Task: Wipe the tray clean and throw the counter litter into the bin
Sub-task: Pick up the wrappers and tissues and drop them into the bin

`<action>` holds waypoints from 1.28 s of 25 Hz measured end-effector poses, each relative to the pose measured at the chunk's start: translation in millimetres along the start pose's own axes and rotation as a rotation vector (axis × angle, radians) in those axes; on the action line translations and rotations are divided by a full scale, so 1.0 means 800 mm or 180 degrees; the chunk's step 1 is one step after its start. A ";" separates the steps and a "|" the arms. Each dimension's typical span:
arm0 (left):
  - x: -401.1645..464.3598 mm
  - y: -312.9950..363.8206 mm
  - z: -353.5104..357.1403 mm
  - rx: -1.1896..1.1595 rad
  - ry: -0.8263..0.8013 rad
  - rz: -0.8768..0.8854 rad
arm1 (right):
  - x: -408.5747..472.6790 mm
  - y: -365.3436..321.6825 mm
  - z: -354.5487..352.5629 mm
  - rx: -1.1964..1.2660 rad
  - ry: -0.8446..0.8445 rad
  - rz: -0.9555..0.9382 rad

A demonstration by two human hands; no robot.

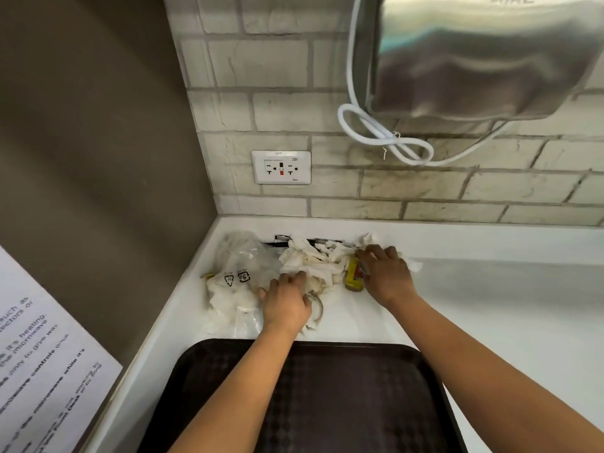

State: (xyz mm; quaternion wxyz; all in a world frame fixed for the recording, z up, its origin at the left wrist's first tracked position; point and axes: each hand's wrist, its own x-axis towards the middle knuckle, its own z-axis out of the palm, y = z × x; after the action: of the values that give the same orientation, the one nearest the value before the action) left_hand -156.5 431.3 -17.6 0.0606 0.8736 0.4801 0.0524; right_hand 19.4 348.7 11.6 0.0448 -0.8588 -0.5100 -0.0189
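Both hands reach over the dark tray (343,403) into a heap of litter at the back of the white counter (490,305). The left hand (286,302) lies palm down on crumpled paper napkins (310,259), its fingers curled into the pile beside a clear plastic bag (243,266); whether it has a firm grip cannot be told. The right hand (385,273) lies on more tissue with its fingers bent, its thumb side against a small yellow packet (354,276). The two hands lie apart, with the packet and napkins between them. The tray sits nearest the person, under both forearms. A wall socket (281,167) and a steel hand dryer (483,57) are mounted on the brick wall above.
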 end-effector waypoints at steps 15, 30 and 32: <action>0.004 -0.006 -0.063 -0.5687 0.0651 -0.1602 | -0.055 0.013 -0.004 0.3234 0.1454 0.0540; -0.050 0.019 -0.064 -0.5862 -0.0671 -0.1711 | -0.166 0.023 -0.008 0.3860 0.1732 0.1274; -0.060 0.031 -0.080 -0.5829 -0.0804 -0.1714 | -0.173 0.022 -0.018 0.3869 0.1761 0.1242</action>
State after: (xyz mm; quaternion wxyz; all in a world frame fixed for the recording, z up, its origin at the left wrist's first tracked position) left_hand -171.2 381.5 47.9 0.7803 0.3472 0.4272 0.2967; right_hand -31.0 217.9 13.9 0.6486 -0.7210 -0.2363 0.0602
